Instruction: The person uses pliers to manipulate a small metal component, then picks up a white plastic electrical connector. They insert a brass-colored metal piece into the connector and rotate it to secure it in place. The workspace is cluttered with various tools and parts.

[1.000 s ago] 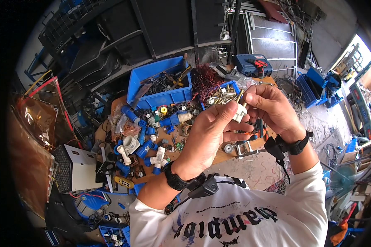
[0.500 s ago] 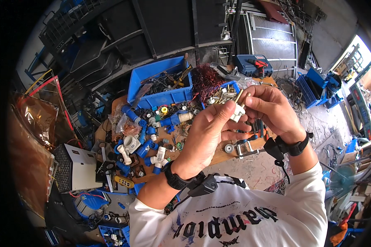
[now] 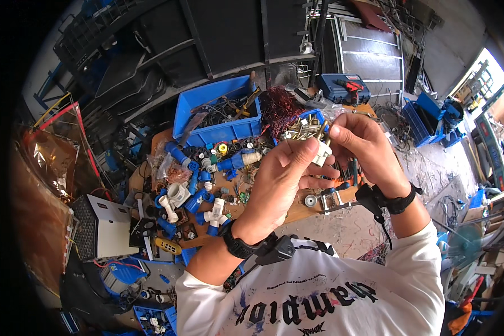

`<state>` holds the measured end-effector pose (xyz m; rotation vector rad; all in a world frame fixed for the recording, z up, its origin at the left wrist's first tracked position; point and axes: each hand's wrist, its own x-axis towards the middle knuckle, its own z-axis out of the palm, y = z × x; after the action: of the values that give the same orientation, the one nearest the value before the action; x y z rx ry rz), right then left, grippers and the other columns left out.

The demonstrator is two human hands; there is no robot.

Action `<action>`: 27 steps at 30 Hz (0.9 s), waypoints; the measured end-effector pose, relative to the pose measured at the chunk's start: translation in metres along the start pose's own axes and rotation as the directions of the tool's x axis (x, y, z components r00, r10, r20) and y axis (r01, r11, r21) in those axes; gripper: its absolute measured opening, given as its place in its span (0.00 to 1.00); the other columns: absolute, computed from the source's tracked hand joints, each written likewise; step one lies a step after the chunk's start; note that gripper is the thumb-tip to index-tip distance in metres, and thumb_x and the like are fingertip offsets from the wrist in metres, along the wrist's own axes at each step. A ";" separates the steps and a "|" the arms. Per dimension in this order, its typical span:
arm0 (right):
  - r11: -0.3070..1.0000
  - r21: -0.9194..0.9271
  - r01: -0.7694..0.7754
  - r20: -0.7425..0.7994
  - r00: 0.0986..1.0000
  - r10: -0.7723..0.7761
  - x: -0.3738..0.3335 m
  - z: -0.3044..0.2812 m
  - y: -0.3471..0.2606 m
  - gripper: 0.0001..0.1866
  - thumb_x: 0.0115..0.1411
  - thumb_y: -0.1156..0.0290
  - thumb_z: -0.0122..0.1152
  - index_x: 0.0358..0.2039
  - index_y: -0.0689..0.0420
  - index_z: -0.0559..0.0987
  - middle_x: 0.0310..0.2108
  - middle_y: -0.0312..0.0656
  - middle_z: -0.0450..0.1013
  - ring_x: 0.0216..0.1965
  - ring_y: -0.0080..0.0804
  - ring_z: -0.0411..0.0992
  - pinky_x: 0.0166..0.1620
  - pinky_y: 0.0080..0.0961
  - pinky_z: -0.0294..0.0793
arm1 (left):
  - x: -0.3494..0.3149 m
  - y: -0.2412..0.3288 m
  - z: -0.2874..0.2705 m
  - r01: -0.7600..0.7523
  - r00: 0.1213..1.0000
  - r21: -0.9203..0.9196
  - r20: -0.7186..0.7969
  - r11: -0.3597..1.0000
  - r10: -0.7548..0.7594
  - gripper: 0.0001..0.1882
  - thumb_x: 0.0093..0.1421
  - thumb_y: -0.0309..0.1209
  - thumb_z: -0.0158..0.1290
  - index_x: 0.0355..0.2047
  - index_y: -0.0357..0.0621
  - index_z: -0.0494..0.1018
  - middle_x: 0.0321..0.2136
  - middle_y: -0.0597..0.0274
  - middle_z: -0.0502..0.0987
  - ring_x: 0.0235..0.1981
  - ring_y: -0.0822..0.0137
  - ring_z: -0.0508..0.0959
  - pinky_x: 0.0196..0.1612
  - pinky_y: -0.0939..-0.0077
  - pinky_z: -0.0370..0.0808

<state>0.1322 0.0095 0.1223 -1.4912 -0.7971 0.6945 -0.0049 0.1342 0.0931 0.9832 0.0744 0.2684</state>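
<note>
A small white plastic plug insert (image 3: 321, 154) with brass pins (image 3: 322, 131) pointing up sits between the thumb and fingers of my left hand (image 3: 277, 182). My right hand (image 3: 368, 147) is beside it, thumb and forefinger pinched together at one of the pins. The other right fingers curl under and behind, partly out of sight. Behind both hands is a blue bin (image 3: 315, 119) holding loose brass pins. Just below the left fingers, on the wooden table (image 3: 297, 214), lie a round metal part (image 3: 311, 201) and a small metal frame (image 3: 331, 201).
Blue and white plug and socket parts (image 3: 214, 213) crowd the table's left side. A large blue crate (image 3: 207, 131) of tools and a heap of dark red wire (image 3: 285, 109) stand behind. A red drill (image 3: 351, 88) rests on a blue case (image 3: 333, 84). A yellow remote (image 3: 168, 246) lies at left.
My right thumb and forefinger have shifted slightly at the pins, and the pins have tilted a little. My left hand keeps hold of the white insert, nearly still.
</note>
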 end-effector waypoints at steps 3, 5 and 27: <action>1.000 0.012 -0.010 0.102 0.995 0.008 0.003 -0.009 0.006 0.14 0.63 0.59 0.59 0.29 0.57 0.74 0.19 0.31 0.70 0.18 0.14 0.65 0.23 0.14 0.64 | 0.001 -0.002 -0.003 0.011 1.000 0.025 0.017 1.000 -0.011 0.20 0.68 0.45 0.46 0.45 0.38 0.71 0.36 0.51 0.79 0.36 0.60 0.82 0.39 0.66 0.81; 0.998 0.052 -0.045 0.121 0.992 0.039 0.001 -0.008 0.000 0.13 0.64 0.60 0.58 0.29 0.57 0.74 0.21 0.30 0.70 0.20 0.14 0.65 0.24 0.14 0.64 | 0.001 -0.001 -0.002 0.033 0.999 0.020 0.013 0.999 -0.033 0.21 0.68 0.45 0.46 0.45 0.38 0.71 0.36 0.51 0.79 0.36 0.59 0.82 0.39 0.65 0.81; 0.907 0.368 -0.207 0.322 0.943 0.085 0.006 -0.020 0.008 0.13 0.63 0.61 0.59 0.34 0.60 0.78 0.26 0.33 0.71 0.26 0.18 0.68 0.28 0.15 0.67 | 0.001 0.008 0.006 0.210 0.973 -0.124 0.121 0.970 -0.196 0.30 0.70 0.50 0.34 0.46 0.32 0.70 0.36 0.51 0.79 0.36 0.60 0.82 0.41 0.69 0.81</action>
<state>0.1530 0.0024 0.1157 -1.0933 -0.7181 1.1470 -0.0042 0.1342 0.1031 0.8450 0.0572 0.0310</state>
